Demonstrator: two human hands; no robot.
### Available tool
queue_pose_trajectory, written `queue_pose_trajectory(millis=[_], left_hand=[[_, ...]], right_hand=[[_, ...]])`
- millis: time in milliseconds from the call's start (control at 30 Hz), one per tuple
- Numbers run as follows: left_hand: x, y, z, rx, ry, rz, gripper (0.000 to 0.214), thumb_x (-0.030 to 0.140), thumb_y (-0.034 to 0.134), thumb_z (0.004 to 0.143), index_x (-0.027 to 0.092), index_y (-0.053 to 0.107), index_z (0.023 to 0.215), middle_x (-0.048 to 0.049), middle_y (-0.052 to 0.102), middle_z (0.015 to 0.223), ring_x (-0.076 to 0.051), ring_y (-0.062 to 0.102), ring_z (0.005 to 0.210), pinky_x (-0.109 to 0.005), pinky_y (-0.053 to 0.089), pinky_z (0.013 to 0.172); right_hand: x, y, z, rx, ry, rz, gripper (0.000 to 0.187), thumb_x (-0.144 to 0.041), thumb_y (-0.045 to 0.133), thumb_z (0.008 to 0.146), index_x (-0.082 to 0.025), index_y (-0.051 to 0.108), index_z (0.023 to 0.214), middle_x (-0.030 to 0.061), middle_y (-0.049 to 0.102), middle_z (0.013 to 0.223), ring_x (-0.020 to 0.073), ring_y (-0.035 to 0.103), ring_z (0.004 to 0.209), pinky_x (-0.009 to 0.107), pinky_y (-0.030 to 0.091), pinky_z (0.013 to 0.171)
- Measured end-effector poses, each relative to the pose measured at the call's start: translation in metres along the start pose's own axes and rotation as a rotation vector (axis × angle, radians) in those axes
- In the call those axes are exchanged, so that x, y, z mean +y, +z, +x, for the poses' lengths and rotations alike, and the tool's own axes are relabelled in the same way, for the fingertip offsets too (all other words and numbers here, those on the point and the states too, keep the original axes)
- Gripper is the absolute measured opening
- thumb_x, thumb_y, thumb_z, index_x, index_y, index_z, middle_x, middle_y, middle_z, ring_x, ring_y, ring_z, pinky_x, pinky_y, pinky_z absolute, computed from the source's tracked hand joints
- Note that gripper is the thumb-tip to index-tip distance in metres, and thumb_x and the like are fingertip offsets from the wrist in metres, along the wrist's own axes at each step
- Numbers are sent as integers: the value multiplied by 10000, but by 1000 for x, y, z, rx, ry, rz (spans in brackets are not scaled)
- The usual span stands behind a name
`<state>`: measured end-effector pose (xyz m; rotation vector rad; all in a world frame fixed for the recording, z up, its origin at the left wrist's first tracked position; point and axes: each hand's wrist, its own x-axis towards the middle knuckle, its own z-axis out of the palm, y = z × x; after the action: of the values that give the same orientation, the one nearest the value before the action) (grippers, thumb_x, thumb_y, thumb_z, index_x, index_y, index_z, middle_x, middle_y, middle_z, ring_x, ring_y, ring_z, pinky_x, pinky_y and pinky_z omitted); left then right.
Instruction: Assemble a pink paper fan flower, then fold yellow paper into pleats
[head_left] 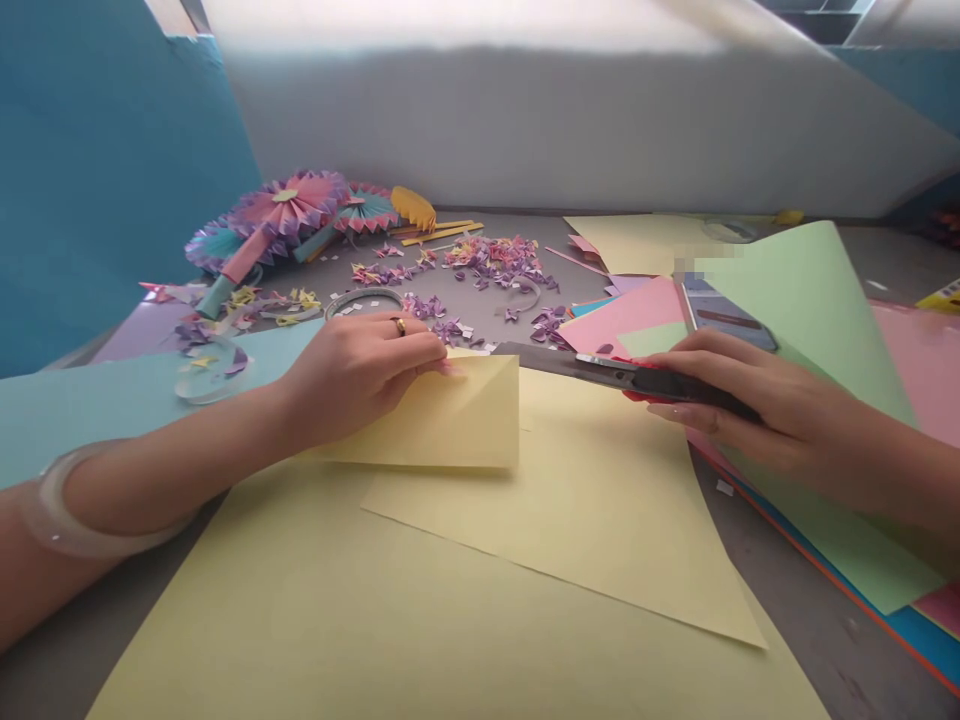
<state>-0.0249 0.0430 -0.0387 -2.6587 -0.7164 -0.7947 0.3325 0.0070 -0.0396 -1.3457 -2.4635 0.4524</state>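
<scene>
My left hand [360, 370] pinches the top edge of a folded piece of pale yellow paper [465, 425], fingertips pressed together on it. In my right hand [757, 395] is a black and red box cutter [600, 372], which points left. Its dark front end lies by the top right corner of the folded piece. Below are a loose yellow sheet [585, 520] with a slanted edge and a larger yellow sheet [420, 620]. My right palm hides part of the cutter's handle.
Folded paper rosettes [289, 205] lie at the back left. Purple and pink paper scraps [491, 258] are scattered behind my hands, near a roll of tape [364, 298]. To the right, a phone [724, 310] rests among colored sheets, including a curled green sheet [817, 300].
</scene>
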Motion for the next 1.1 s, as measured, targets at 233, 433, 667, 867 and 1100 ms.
queue_pose_trajectory(millis=[233, 433, 667, 867, 1100], left_hand=[[-1, 1, -2, -48, -68, 20, 281, 234, 414, 958, 237, 634, 784, -13, 697, 711, -133, 594, 589, -239, 463, 578], [1, 0, -2, -99, -120, 35, 285, 254, 403, 962, 240, 626, 786, -27, 722, 755, -147, 637, 640, -248, 467, 593], [0, -1, -2, -75, -116, 64, 264, 256, 434, 967, 225, 640, 805, -18, 728, 747, -149, 640, 656, -255, 475, 589], [2, -5, 0, -92, -130, 135, 271, 286, 447, 973, 216, 636, 793, 24, 639, 621, -113, 575, 587, -218, 435, 541], [4, -4, 0, -72, -112, 169, 279, 259, 470, 974, 176, 647, 775, 1, 602, 573, -110, 532, 515, -215, 376, 497]], right_hand=[[2, 1, 0, -8, -20, -25, 344, -452, 443, 956, -355, 495, 1282, 77, 541, 1138, 251, 590, 880, 400, 468, 746], [1, 2, 2, -6, -42, 19, 379, -415, 459, 954, -353, 519, 1322, 80, 565, 1100, 238, 604, 841, 377, 492, 714], [-5, -1, -1, -133, -24, 40, 368, -386, 420, 967, -335, 524, 1317, 94, 549, 1152, 202, 621, 765, 339, 513, 622], [-7, -5, -1, -175, -137, -5, 413, -314, 440, 960, -309, 497, 1369, 121, 562, 1200, 245, 634, 919, 382, 512, 766], [0, -2, -2, -139, -223, -29, 409, -271, 446, 955, -286, 501, 1360, 113, 581, 1177, 237, 651, 924, 364, 528, 769]])
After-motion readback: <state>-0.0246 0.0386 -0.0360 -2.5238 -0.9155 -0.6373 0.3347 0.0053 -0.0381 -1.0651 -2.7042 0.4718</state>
